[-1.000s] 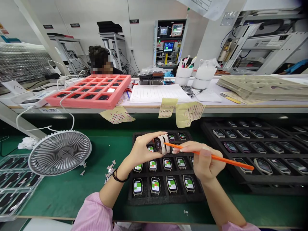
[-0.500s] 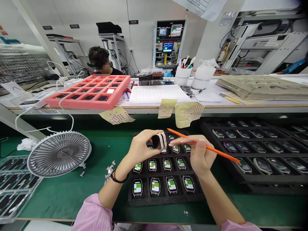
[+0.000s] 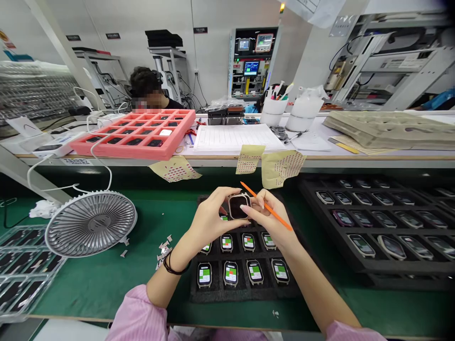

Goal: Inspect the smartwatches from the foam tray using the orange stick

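Note:
A smartwatch body with a dark screen and a pale frame is held above a black foam tray. My left hand grips it by its upper and lower edges. On its right side my right hand presses a thumb against the screen, with fingers at or behind the edge. An orange stick, pointed like a stylus or spudger, is also tucked in my right hand, slanting down to the right. Lit watches with green and white screens sit in the tray below.
A grey fan stands left, beside loose small pieces. Black foam trays of watches lie right, clear plastic trays far left. On the shelf are a pink foam tray and papers. A person sits beyond.
The watch has turned from edge-on so its screen faces me. My right hand has moved left onto it, and the orange stick now slants more steeply.

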Demonstrator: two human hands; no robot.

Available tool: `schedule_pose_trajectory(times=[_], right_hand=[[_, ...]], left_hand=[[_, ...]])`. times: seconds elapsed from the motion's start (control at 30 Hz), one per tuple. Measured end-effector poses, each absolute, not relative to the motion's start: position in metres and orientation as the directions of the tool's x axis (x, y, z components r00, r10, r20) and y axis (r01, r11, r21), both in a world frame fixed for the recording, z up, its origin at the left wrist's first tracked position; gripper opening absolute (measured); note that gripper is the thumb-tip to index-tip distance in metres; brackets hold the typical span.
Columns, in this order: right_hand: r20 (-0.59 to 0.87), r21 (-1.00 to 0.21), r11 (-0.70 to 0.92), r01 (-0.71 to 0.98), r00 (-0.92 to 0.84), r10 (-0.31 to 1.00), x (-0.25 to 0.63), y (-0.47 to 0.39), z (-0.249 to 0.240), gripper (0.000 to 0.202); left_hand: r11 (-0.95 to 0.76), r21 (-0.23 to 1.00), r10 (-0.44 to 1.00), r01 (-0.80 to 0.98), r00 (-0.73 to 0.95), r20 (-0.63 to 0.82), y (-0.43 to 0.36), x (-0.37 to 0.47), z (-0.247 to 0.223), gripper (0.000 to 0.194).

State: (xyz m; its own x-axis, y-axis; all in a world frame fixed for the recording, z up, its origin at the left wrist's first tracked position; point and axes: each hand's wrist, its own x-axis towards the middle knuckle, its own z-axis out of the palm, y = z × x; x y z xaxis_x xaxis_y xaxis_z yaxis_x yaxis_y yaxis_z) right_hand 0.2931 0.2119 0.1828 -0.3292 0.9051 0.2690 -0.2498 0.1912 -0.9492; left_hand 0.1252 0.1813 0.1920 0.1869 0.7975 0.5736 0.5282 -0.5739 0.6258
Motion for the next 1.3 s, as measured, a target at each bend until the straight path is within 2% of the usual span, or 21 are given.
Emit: schedule_pose_trajectory(times=[0.3, 0.43, 0.6, 0.83, 0.93, 1.0, 1.07, 1.17, 1.3], right_hand=[[0.255, -0.945, 0.165, -0.284, -0.318, 0.913, 0.295, 0.210, 0.187, 0.045], [0.231, -0.943, 0.131, -0.306, -0.318, 0.919, 0.296, 0.212, 0.189, 0.042], [0.270, -0.929, 0.169, -0.330, -0.290, 0.918, 0.299, 0.216, 0.188, 0.043], [0.317, -0.929, 0.242, -0.282, -0.261, 0.912, 0.303, 0.217, 0.184, 0.045], [0.379, -0.925, 0.357, -0.132, -0.240, 0.894, 0.300, 0.229, 0.171, 0.041], [0.414, -0.895, 0.440, 0.072, -0.231, 0.880, 0.294, 0.246, 0.157, 0.038], [0.333, -0.851, 0.423, 0.311, -0.302, 0.893, 0.281, 0.266, 0.139, 0.036], [0.234, -0.841, 0.372, 0.393, -0.355, 0.905, 0.254, 0.292, 0.111, 0.033], [0.153, -0.799, 0.325, 0.507, -0.351, 0.924, 0.225, 0.307, 0.089, 0.031]], left_hand=[[-0.575, 0.652, 0.802, 0.494, 0.184, 0.568, 0.179, 0.127, 0.195, 0.050], [-0.531, 0.703, 0.823, 0.474, 0.089, 0.561, 0.180, 0.125, 0.194, 0.050], [-0.464, 0.793, 0.855, 0.395, -0.035, 0.518, 0.183, 0.118, 0.197, 0.049], [-0.435, 0.848, 0.878, 0.302, -0.065, 0.473, 0.190, 0.114, 0.194, 0.049], [-0.374, 0.881, 0.913, 0.290, -0.051, 0.404, 0.204, 0.101, 0.183, 0.052], [-0.283, 0.901, 0.954, 0.328, 0.005, 0.298, 0.218, 0.088, 0.166, 0.054], [-0.122, 0.867, 0.991, 0.483, 0.019, 0.129, 0.233, 0.075, 0.144, 0.051], [-0.008, 0.803, 0.999, 0.597, -0.025, 0.029, 0.252, 0.062, 0.108, 0.047], [0.048, 0.673, 0.999, 0.738, -0.052, -0.014, 0.265, 0.053, 0.083, 0.044]])
